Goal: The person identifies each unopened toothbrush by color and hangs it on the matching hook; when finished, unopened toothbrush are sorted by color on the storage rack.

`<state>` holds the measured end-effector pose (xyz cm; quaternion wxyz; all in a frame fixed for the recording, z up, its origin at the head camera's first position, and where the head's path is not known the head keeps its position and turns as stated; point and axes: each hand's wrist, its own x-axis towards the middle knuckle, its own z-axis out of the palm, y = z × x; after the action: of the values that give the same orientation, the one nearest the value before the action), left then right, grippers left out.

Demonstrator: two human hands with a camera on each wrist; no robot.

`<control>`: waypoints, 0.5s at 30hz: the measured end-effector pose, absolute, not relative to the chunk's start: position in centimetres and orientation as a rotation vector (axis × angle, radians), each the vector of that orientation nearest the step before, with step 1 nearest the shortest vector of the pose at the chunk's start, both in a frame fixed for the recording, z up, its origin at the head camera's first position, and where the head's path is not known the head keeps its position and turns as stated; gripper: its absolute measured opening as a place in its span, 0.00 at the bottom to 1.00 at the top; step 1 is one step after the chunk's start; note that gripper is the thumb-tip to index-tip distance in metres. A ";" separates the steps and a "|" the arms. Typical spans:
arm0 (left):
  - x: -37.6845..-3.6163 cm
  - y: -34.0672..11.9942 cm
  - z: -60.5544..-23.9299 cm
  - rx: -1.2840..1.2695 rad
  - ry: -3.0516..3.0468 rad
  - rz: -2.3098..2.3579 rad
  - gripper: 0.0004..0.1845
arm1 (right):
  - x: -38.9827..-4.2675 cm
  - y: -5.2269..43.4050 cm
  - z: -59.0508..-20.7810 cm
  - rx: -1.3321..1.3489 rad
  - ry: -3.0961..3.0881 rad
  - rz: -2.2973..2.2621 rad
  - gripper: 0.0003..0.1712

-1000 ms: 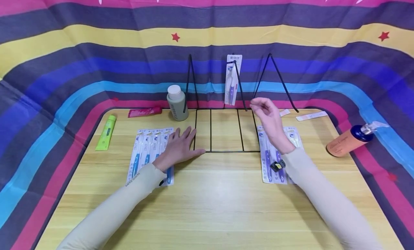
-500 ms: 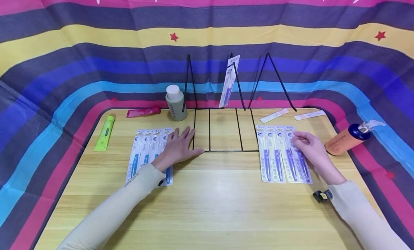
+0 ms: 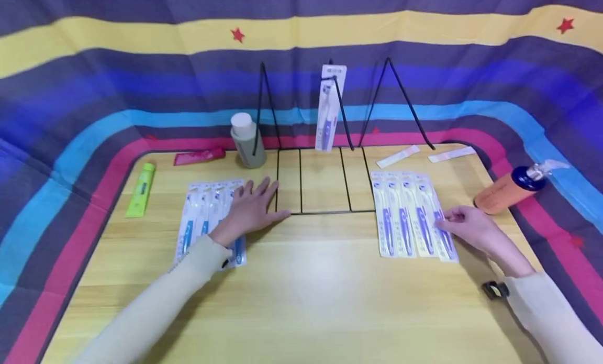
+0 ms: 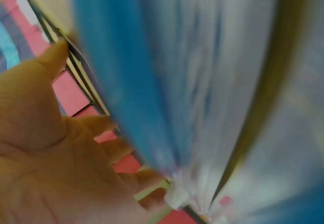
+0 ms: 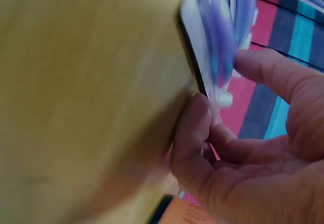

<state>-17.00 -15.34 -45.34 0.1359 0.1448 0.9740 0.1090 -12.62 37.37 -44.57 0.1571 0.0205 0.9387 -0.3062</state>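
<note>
My left hand point(image 3: 249, 209) lies flat, fingers spread, on a row of blue toothbrush packs point(image 3: 202, 222) left of the black wire rack point(image 3: 325, 209). The left wrist view shows only the palm point(image 4: 40, 143) and a blurred blue pack point(image 4: 152, 82). My right hand point(image 3: 464, 225) is at the right end of a row of purple toothbrush packs point(image 3: 405, 217). Its thumb point(image 5: 263, 70) and a finger point(image 5: 190, 133) pinch the edge of the rightmost purple pack point(image 5: 217, 47). One purple pack point(image 3: 328, 110) hangs on the rack's middle upright.
A grey bottle point(image 3: 245, 141), a red tube point(image 3: 200, 156) and a green tube point(image 3: 140, 191) lie at the back left. Two white strips point(image 3: 400, 155) and an orange pump bottle point(image 3: 506, 191) sit at the right. Striped cloth walls surround the wooden table point(image 3: 301, 290).
My right hand came down from beside the rack to the purple packs and took hold of the rightmost one. The hanging pack swung and settled. The left hand stayed put; the view tilted down.
</note>
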 end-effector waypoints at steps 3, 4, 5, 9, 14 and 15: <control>-17.0 -14.9 -45.2 0.423 2.801 0.319 0.54 | -12.7 38.0 -43.6 0.070 2.682 -0.807 0.31; -17.0 -14.8 -45.0 0.417 2.794 0.319 0.54 | -12.8 38.1 -43.5 0.074 2.679 -0.808 0.31; -17.1 -14.8 -44.9 0.411 2.794 0.314 0.53 | -12.9 38.3 -43.5 0.084 2.677 -0.817 0.31; -17.9 -15.0 -44.3 0.419 2.834 0.269 0.49 | -13.0 38.8 -44.3 0.126 2.701 -0.922 0.30; -18.4 -15.3 -44.1 0.469 2.840 0.250 0.50 | -12.1 38.3 -45.3 0.176 2.577 -1.517 0.23; -18.5 -15.3 -44.1 0.470 2.841 0.252 0.50 | -11.8 37.9 -45.2 0.171 2.507 -1.672 0.22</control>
<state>-18.51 -15.30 -44.14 0.1250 0.1615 0.9751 0.0866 -11.81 37.92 -45.23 0.0618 0.0567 0.8290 -0.5529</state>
